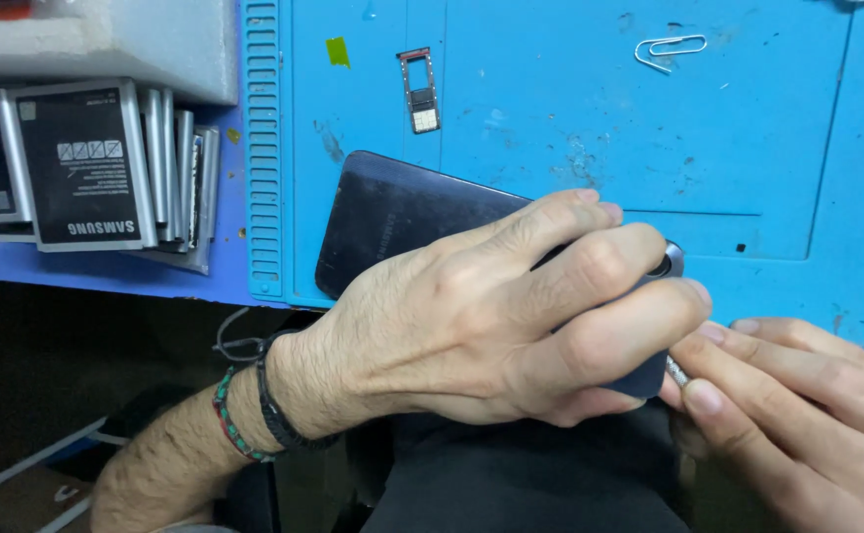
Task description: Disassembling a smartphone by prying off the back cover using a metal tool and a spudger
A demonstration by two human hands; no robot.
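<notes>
Fingers of the left hand (491, 326) wrap over the lower right end of a dark phone (402, 212), which lies back-up and tilted across the near edge of a blue work mat (550, 109), its far corner hanging just past the mat toward the person's lap. That hand is clenched on the phone, pinning it steady. The right hand (797, 415) comes in from the lower right, thumb and forefinger pinched on a thin metal tool (676, 371) whose tip meets the phone's edge just below the left forefinger; how deep the tip sits is hidden by the fingers. By the look of it, the work in hand is prying at the seam of the back cover, and the next move would call for a shallow, gentle lever along the edge while the left hand holds firm. Further out on the mat rest a card tray (420, 91), a bent paper clip (671, 47) and a scrap of green tape (338, 51). Off the mat to the left stands a row of phone batteries (86, 163)
</notes>
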